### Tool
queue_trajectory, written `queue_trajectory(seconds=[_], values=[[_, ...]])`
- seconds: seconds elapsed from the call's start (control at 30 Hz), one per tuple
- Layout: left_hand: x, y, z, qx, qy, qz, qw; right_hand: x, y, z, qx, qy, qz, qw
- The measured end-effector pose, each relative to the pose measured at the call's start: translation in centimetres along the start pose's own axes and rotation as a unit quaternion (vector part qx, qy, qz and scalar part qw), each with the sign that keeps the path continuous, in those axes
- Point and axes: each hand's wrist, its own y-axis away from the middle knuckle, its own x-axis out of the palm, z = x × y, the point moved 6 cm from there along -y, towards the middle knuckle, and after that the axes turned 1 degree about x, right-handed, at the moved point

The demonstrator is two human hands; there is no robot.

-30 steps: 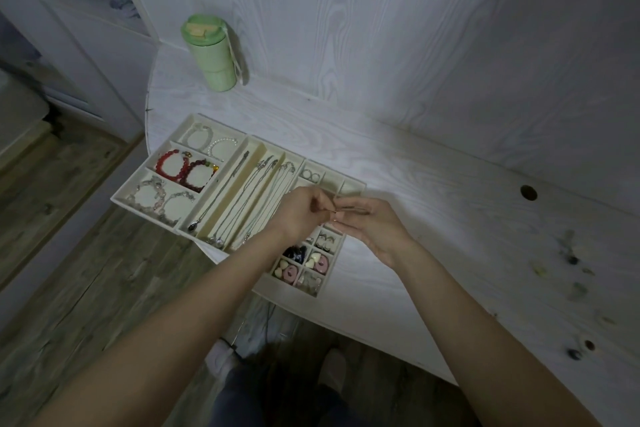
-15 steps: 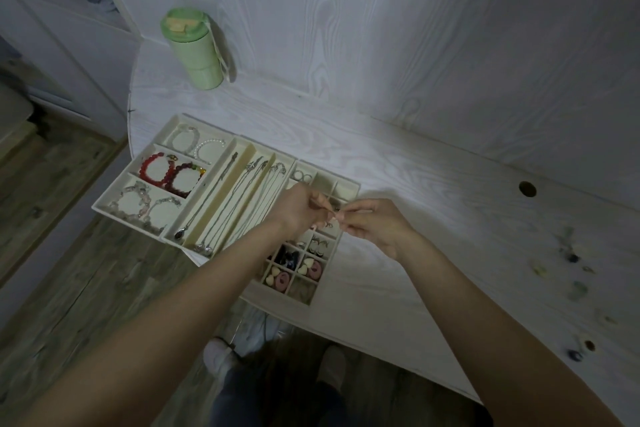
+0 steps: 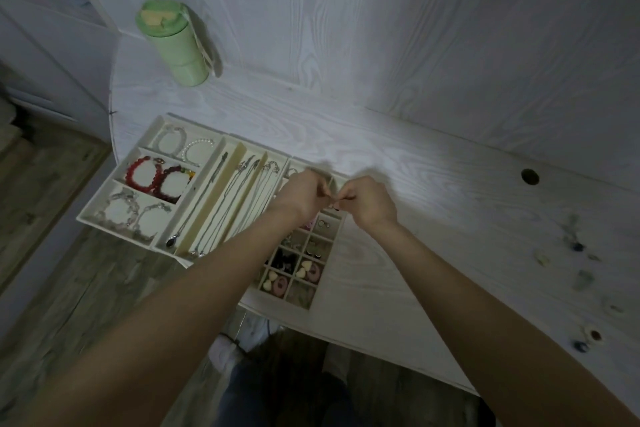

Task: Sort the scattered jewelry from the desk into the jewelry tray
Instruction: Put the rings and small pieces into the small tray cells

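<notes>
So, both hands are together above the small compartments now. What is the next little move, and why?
Probably lower the tiny piece pinched between the left hand and the right hand into a small compartment of the jewelry tray just below. What the piece is cannot be told. The hands are already over that grid, and more loose pieces wait on the desk to the right.

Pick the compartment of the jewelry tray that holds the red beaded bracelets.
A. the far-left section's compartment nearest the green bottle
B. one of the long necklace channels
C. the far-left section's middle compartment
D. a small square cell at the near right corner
C: the red beaded bracelets lie in the middle compartment of the jewelry tray's far-left section, between the pale bracelets behind and the clear ones in front.
</notes>
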Motion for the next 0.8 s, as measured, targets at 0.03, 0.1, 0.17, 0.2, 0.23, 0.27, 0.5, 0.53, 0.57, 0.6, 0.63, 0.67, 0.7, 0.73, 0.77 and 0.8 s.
queue_trajectory(seconds=[0.03,0.1,0.17,0.2,0.23,0.27,0.5,0.53,0.57,0.6,0.63,0.67,0.7,0.73,0.77,0.8], values=[[0.1,-0.1,0.0,0.003,-0.016,0.0,1.0,0.0,0.0,0.1,-0.003,0.021,0.001,1.0],[0.3,-0.2,0.2,0.008,-0.059,-0.006,0.998,0.2,0.1,0.2,-0.012,0.054,0.001,0.998],[0.4,-0.3,0.1,0.023,-0.122,-0.02,0.992,0.4,0.2,0.4,-0.02,0.09,-0.006,0.996],[0.5,-0.4,0.1,0.03,-0.149,-0.026,0.988,0.5,0.3,0.6,-0.025,0.121,-0.01,0.992],[0.5,-0.5,0.1,0.032,-0.167,-0.03,0.985,0.6,0.4,0.8,-0.032,0.153,-0.013,0.988],[0.6,-0.5,0.1,0.032,-0.179,-0.031,0.983,0.8,0.4,1.1,-0.038,0.177,-0.015,0.983],[1.2,-0.7,-0.3,0.064,-0.245,-0.038,0.967,1.3,0.7,1.3,-0.032,0.215,0.002,0.976],[1.3,-0.7,-0.4,0.071,-0.255,-0.042,0.963,1.4,0.7,1.2,-0.029,0.214,0.002,0.976],[1.3,-0.7,-0.5,0.076,-0.264,-0.046,0.96,1.4,0.6,1.2,-0.024,0.211,-0.002,0.977],[1.4,-0.8,-0.7,0.08,-0.271,-0.048,0.958,1.4,0.6,1.2,-0.016,0.209,-0.005,0.978],[1.5,-0.9,-0.9,0.083,-0.28,-0.049,0.955,1.4,0.6,1.1,-0.008,0.207,-0.008,0.978],[1.6,-0.9,-1.0,0.085,-0.29,-0.049,0.952,1.4,0.6,1.1,-0.003,0.207,-0.011,0.978],[1.7,-1.0,-1.1,0.086,-0.303,-0.048,0.948,1.4,0.6,1.2,0.002,0.209,-0.014,0.978],[1.8,-1.0,-1.3,0.089,-0.314,-0.046,0.944,1.4,0.7,1.2,0.004,0.212,-0.018,0.977],[1.9,-1.1,-1.4,0.093,-0.322,-0.042,0.941,1.4,0.7,1.2,0.004,0.212,-0.023,0.977],[1.9,-1.1,-1.4,0.096,-0.327,-0.038,0.939,1.4,0.7,1.3,0.004,0.211,-0.025,0.977]])
